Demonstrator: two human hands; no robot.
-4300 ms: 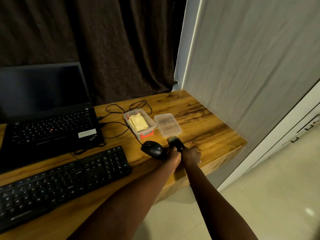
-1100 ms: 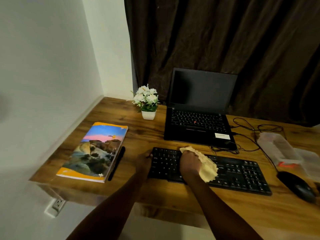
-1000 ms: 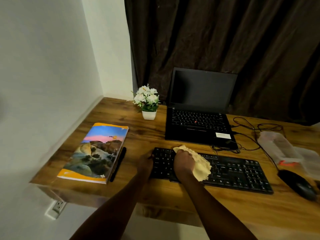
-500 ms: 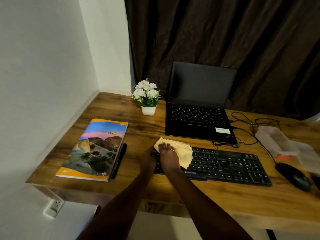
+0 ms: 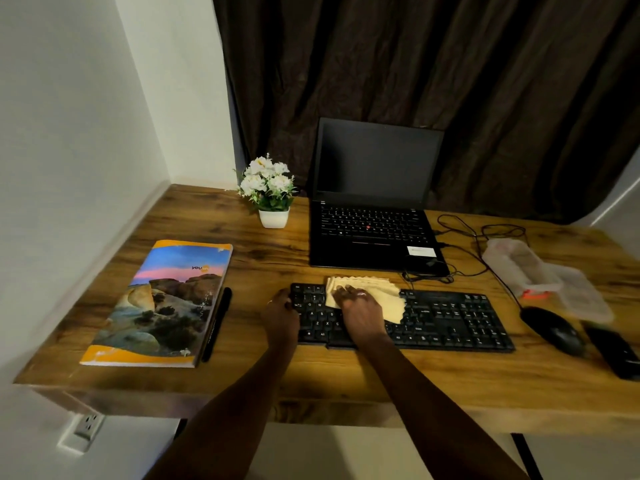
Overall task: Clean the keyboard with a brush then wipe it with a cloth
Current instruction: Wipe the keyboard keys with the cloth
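**Cloth swept toward the keyboard's left end**

Since a second ago, the cloth (image 5: 375, 299) has been slid leftward along the keyboard (image 5: 446, 318). It is pressed flat under the spread right hand (image 5: 360, 311); the left hand (image 5: 280, 311) is clamped on the keyboard's left edge. Soft and light, the cloth is best held under the palm. A wooden surface (image 5: 346, 386) lies beneath the hands, a dark curtain beyond.

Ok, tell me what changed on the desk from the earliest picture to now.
The brush was let go and now lies right of the mouse. The right hand took the yellow cloth out of the clear box and presses it flat on the keyboard, sweeping leftward over the last second. The left hand now steadies the keyboard's left end. Laptop and mouse stayed put.
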